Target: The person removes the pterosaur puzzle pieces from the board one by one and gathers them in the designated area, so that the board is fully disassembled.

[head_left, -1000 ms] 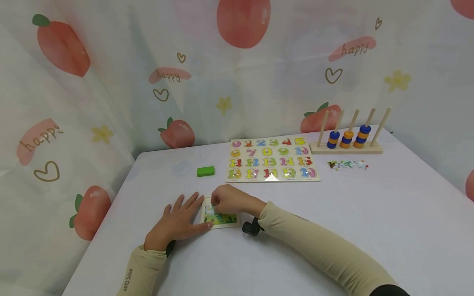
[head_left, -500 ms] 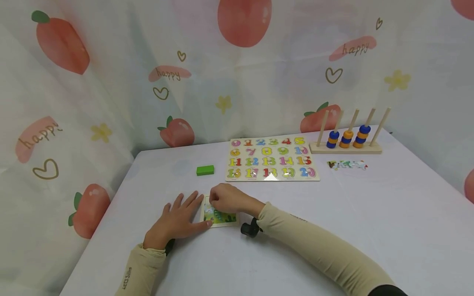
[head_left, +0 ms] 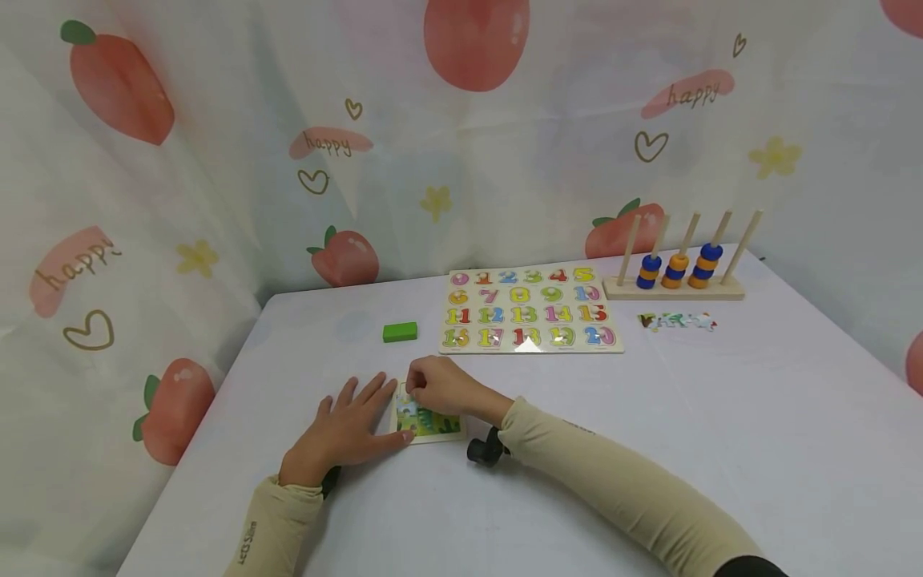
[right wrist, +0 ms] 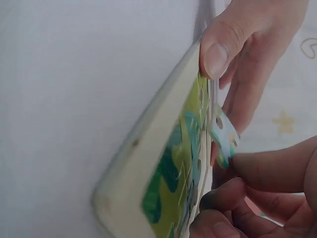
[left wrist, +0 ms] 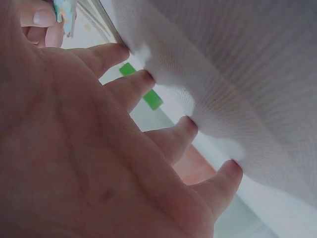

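A small jigsaw puzzle board with a green picture and a pale frame lies on the white table, nearest the person. My left hand rests beside it with fingers spread and straight, fingertips on the cloth and thumb pressing the frame's near-left edge. Over the board's far-left part, my right hand pinches a light-blue and green puzzle piece between thumb and finger. In the right wrist view the piece is tilted above the board. Part of the board is hidden under the right hand.
A green block lies beyond the left hand. Behind the puzzle stands a number board. A peg stand with blue and orange beads is at the back right, with several loose puzzle pieces in front.
My right hand has shifted slightly left and away over the board with the puzzle piece pinched. The left hand has stayed in place.
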Motion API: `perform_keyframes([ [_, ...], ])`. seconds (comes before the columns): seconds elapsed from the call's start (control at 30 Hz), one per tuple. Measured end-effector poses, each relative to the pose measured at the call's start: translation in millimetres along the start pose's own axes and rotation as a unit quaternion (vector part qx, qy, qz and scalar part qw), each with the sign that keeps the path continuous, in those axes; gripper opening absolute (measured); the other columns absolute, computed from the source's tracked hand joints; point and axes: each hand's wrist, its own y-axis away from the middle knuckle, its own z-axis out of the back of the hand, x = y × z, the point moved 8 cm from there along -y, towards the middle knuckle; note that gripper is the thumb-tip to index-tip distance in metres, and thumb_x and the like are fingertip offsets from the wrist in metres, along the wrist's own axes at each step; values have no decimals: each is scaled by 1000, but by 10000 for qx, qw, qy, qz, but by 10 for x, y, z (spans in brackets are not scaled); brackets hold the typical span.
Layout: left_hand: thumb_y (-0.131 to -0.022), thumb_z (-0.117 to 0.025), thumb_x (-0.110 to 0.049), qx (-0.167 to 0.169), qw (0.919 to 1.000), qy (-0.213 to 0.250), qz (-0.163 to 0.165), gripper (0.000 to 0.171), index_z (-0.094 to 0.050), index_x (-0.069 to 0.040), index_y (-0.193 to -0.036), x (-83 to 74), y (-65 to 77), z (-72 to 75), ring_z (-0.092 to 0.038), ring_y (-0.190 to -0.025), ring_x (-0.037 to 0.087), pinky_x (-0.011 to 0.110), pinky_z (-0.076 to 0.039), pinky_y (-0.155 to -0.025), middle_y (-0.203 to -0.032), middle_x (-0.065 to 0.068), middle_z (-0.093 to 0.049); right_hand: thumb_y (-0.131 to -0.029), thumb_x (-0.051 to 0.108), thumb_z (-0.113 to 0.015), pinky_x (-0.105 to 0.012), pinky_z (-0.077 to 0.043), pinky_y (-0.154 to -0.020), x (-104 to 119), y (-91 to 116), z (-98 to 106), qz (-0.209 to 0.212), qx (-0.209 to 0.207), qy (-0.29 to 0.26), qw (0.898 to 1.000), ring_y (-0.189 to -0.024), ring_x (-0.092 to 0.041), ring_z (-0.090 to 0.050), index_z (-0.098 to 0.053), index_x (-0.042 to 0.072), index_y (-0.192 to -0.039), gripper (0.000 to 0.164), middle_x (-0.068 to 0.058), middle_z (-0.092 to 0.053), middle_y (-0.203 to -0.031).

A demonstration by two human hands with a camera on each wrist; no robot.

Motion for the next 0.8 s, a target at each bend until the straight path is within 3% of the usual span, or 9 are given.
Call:
perform_keyframes([
  [0.43,-94,-67,-70,102,9999,-93,64,97,-37,-14,-168,20,10,-10,-17,-158,52,80,-17,-116,-176,11,-27,-101,-1,-65,-27,-48,-75,-72,107,178,-194,-315,-350,9987,-84,-15,-57,-69,5,-96,9,-1,-65,-90],
  [0.8,-95,-67,-69,60,9999,-84,9,97,-37,-14,-168,-11,3,-6,-17,-158,52,80,-17,-117,-176,11,-27,-103,0,-64,-30,-49,-78,-285,295,438,-446,-564,-597,9956,-89,-18,-57,-71,4,-99,8,-3,-65,-95],
])
